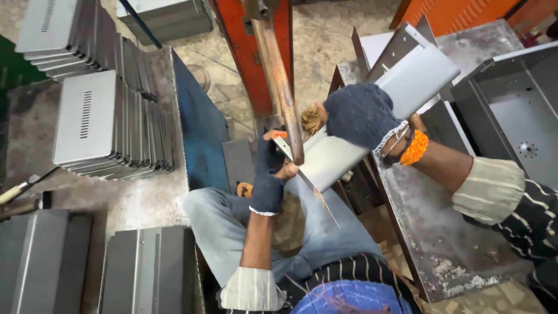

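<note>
My left hand (269, 174), in a dark blue glove with bare fingertips, pinches a small thin metal strip (283, 148) against the lower edge of a bent grey sheet-metal panel (378, 110). My right hand (360, 113), also in a dark glove with an orange band at the wrist, grips the panel's upper side and holds it tilted. A rusty copper-coloured machine arm (280, 81) comes down between both hands and meets the panel's edge. Thin sparks (325, 203) trail below the contact point, above my blue-trousered lap.
Stacks of vented grey metal covers (93, 116) lie on the left bench, with more folded panels (145, 270) at the lower left. An open metal box (511, 110) sits at the right on a worn steel table (442, 244). The red machine body (250, 52) stands ahead.
</note>
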